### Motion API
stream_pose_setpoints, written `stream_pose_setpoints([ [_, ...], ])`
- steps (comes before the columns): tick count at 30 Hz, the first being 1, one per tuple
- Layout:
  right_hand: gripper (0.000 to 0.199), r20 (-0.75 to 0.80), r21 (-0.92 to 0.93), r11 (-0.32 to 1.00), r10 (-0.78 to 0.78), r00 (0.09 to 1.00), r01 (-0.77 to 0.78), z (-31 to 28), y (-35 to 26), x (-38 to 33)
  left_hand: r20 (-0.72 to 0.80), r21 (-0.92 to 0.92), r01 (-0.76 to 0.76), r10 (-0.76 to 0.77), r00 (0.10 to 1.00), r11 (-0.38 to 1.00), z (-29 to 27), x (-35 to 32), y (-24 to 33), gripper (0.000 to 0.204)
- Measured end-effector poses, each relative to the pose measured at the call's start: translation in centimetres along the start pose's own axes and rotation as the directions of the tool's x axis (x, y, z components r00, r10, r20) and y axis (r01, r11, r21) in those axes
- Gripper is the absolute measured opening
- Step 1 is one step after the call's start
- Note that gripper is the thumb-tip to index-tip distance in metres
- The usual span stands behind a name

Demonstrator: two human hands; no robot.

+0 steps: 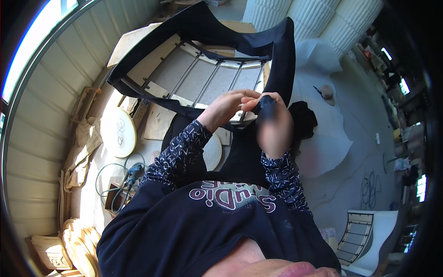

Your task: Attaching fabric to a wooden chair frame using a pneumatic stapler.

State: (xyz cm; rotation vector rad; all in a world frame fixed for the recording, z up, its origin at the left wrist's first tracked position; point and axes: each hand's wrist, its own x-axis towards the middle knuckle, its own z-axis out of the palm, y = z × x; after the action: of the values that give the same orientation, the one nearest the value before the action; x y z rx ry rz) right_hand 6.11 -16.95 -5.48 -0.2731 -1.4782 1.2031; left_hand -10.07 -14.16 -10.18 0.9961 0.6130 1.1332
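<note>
A chair frame (161, 39) wrapped in black fabric stands tilted before me, its open middle crossed by several thin metal springs (205, 82). At its near right corner my right hand (276, 131) is closed around a bunch of the black fabric (266, 108); part of that hand is blurred. My left hand (226, 108) reaches in from the left, its fingers together and pinching at the fabric's edge beside the right fingertips. Exactly what lies between the left fingers is partly hidden. More black cloth (302, 120) hangs bunched to the right of my right hand.
At left are a round pale foam disc (119, 131), a blue power tool (134, 171) with a coiled cord, and wooden pieces (78, 249). White padded rolls (307, 21) stand behind. Translucent sheeting (323, 143) covers floor at right; a white chair shell (380, 240) lies beyond.
</note>
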Motion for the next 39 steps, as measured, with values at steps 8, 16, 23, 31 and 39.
stream_pose_setpoints([
  [8, 0.008, 0.184, -0.504, 0.852, -0.058, 0.981, 0.145, 1.8, -1.2, -0.9, 0.088, 0.029, 0.339, -0.34, 0.936, 0.94, -1.8, 14.0, 2.7, 0.059],
  [16, 0.022, 0.407, -0.698, 0.551, -0.219, 0.887, 0.457, -0.8, -0.9, 0.0, -0.321, 0.229, 0.143, -0.064, 0.945, 0.963, 2.9, 17.8, 4.4, 0.03],
  [23, 0.036, 0.195, -0.423, 0.807, -0.362, 0.911, 0.411, -9.8, -1.9, 1.7, -0.256, 0.936, 0.048, 0.58, 0.773, 0.35, 0.9, 15.1, -3.0, 0.019],
  [31, 0.061, -0.485, 0.263, 0.825, 0.561, 0.671, -0.5, -17.7, 20.3, 6.0, -0.339, 0.888, 0.096, 0.5, 0.797, 0.449, 3.1, 15.3, -2.8, 0.022],
  [39, 0.083, -0.449, 0.478, 0.856, 0.431, 0.783, -0.197, -17.8, 17.3, 12.8, -0.364, 0.825, 0.016, 0.508, 0.781, 0.565, 1.9, 15.0, -4.3, 0.019],
])
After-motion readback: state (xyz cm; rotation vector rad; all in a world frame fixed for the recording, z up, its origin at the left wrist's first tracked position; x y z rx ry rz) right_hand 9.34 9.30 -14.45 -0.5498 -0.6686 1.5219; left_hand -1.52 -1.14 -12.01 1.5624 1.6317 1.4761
